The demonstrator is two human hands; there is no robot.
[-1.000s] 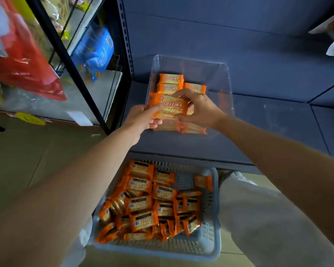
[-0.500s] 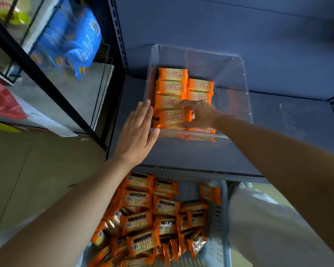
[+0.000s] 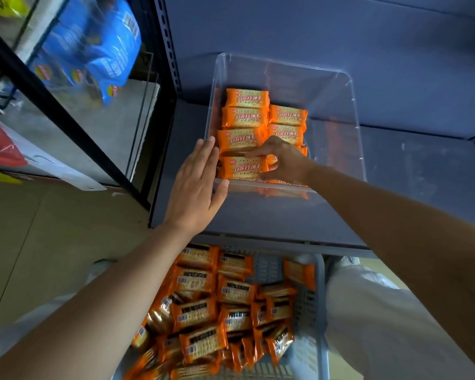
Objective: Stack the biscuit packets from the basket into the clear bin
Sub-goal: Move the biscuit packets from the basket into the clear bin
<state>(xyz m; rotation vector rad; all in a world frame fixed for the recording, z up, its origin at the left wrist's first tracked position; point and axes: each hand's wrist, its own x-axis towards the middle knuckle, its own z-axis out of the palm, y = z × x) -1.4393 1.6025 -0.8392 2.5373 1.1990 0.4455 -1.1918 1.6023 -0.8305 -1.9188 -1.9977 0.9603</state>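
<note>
The clear bin [image 3: 337,86] sits on a dark blue shelf and holds two rows of orange biscuit packets [image 3: 244,116]. My right hand [image 3: 281,160] reaches inside the bin, its fingers pinched around the nearest packet [image 3: 242,168] of the left row. My left hand [image 3: 196,185] lies flat and open against the bin's outer left front corner, holding nothing. Below the shelf, a grey basket [image 3: 310,311] is full of loose orange packets [image 3: 203,314], most lying label-side down.
A black metal rack post [image 3: 66,116] and a glass-sided shelf with blue snack bags [image 3: 93,48] stand to the left. The dark blue shelf [image 3: 412,171] extends to the right of the bin. My pale trouser leg [image 3: 390,330] is beside the basket.
My right hand has lowered the packet from above the bin down into the front of the left row. My left hand let go of it and moved flat against the bin's corner.
</note>
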